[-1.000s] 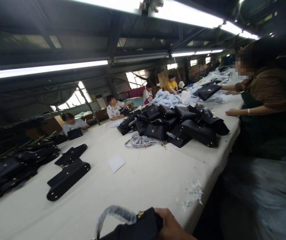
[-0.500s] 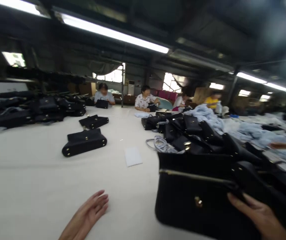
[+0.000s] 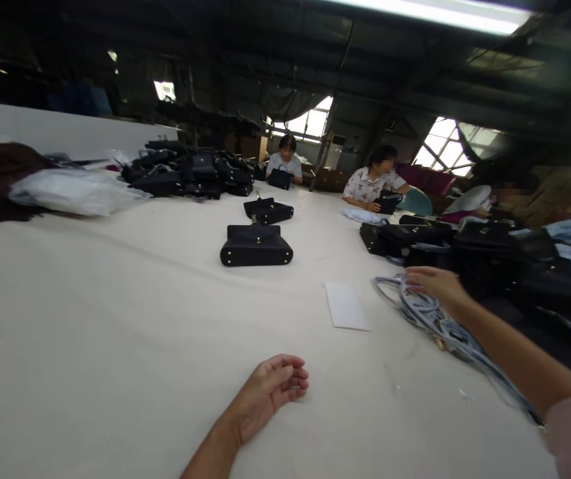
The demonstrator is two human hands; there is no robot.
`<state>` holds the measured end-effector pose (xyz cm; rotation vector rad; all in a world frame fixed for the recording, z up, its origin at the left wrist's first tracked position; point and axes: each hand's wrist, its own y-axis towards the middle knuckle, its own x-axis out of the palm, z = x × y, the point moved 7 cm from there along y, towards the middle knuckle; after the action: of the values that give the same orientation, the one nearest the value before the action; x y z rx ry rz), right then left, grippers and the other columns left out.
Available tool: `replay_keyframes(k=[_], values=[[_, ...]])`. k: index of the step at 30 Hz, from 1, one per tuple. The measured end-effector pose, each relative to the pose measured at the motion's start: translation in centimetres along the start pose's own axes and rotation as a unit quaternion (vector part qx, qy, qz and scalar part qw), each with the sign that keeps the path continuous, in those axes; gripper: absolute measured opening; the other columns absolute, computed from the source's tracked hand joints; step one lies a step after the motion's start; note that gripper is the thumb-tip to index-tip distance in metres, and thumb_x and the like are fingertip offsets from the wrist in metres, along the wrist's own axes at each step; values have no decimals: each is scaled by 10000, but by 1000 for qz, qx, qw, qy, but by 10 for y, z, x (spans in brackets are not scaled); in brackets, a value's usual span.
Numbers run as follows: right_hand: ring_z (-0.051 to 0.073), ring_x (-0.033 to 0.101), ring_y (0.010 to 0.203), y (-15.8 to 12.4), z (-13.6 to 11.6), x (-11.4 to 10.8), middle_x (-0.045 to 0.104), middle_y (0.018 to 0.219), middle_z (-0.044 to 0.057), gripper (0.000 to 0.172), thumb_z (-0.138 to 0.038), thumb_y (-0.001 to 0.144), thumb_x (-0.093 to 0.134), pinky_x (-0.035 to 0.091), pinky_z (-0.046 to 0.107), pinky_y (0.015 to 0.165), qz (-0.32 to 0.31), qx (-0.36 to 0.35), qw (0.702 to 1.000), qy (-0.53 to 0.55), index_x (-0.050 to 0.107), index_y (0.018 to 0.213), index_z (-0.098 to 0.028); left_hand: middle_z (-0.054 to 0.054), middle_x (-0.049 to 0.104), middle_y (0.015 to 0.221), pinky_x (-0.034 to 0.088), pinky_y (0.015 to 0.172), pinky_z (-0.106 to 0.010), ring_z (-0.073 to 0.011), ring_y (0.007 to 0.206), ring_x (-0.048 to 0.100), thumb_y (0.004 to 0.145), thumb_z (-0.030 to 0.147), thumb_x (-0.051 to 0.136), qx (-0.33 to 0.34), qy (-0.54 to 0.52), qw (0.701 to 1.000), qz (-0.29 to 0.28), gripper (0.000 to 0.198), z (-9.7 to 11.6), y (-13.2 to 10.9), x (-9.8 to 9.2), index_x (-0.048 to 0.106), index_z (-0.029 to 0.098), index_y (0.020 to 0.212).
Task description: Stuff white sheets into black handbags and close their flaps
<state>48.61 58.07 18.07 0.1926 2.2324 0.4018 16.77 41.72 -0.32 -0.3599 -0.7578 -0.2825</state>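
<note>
My left hand [image 3: 273, 392] rests over the white table [image 3: 116, 346] at the lower middle, palm turned sideways, fingers loosely curled and apart, holding nothing. On the right, my right hand [image 3: 435, 285] reaches onto a bundle of grey wrapped straps [image 3: 430, 316]; its fingertips are at the bundle's far end, and whether they grip it cannot be made out. A white card [image 3: 346, 306] lies left of the straps. Beyond it, a black bag [image 3: 256, 246] lies with its studded base facing me, and a second black bag [image 3: 268, 211] sits just behind.
Black bags form a pile [image 3: 495, 253] at the right and another pile [image 3: 195, 174] at the far left. A clear plastic bundle [image 3: 78, 191] lies beside dark brown material [image 3: 0, 179]. Several people sit across the table, one in a patterned shirt [image 3: 373, 186].
The view has turned left. The large black bag that my right hand held is no longer in it, and that hand is now at the grey straps. My left hand is still empty.
</note>
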Motion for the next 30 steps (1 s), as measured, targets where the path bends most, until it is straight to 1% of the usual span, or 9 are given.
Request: replay_keyframes(k=[2,4,8,11,15,21,24,28,30], values=[[275,680,871,8,-29,83,698,1013,146,296,-331,824,604,558,450,782,-76,-29,997,-7,689,1046,-155,-125,685,952,483,864,-346,-178,860,653,804,256,681,5,-9,1000,-3,248,2,2,2,651,99,993],[290,580,1138,9,-82,155,589,1296,119,505,-302,793,630,475,469,969,-121,-149,980,-61,570,1283,-199,-129,686,935,482,859,-350,-177,843,654,785,255,693,7,-17,1000,-1,257,3,4,3,653,90,978],[291,312,1381,37,-198,257,339,1518,111,891,-408,781,681,291,455,1124,-157,-345,916,-130,221,1515,-196,-134,686,859,487,806,-353,-183,775,658,697,237,731,-5,-36,999,25,285,3,6,2,666,71,919],[296,290,1390,97,-241,315,324,1522,146,853,-594,843,555,277,432,1119,-194,-290,931,-106,253,1499,-142,-136,679,811,489,757,-354,-188,712,655,618,249,760,-12,-57,997,45,320,1,9,0,677,63,866],[367,383,1329,146,-229,371,413,1448,227,778,-671,929,239,308,514,1052,-248,-131,951,-132,403,1425,-95,-117,668,782,500,728,-352,-178,676,637,579,246,780,-10,-83,995,60,296,-1,13,0,680,79,802],[389,527,1200,102,-203,364,579,1291,217,776,-718,892,275,353,530,990,-304,-109,928,-184,600,1262,-119,-72,675,753,504,725,-320,-154,672,633,570,299,831,-21,-21,1000,3,339,-2,9,6,686,107,809],[360,521,1212,49,-200,331,608,1252,214,709,-645,935,261,337,518,1012,-300,-132,924,-197,641,1185,-102,-72,704,802,490,805,-315,-151,731,658,607,334,830,-64,54,990,-114,353,-6,-2,24,703,124,860],[299,394,1331,-46,-189,274,540,1369,148,611,-562,963,284,213,501,1112,-259,-139,937,-188,587,1253,-117,-106,721,963,447,952,-374,-220,963,667,681,371,786,-161,175,923,-303,383,-6,-42,74,708,142,978],[289,364,1349,-94,-183,246,506,1407,138,618,-550,967,274,176,520,1129,-240,-154,944,-165,544,1299,-105,-123,718,1022,450,951,-377,-245,1019,653,734,395,737,-156,261,895,-326,401,2,-59,95,694,153,1050]])
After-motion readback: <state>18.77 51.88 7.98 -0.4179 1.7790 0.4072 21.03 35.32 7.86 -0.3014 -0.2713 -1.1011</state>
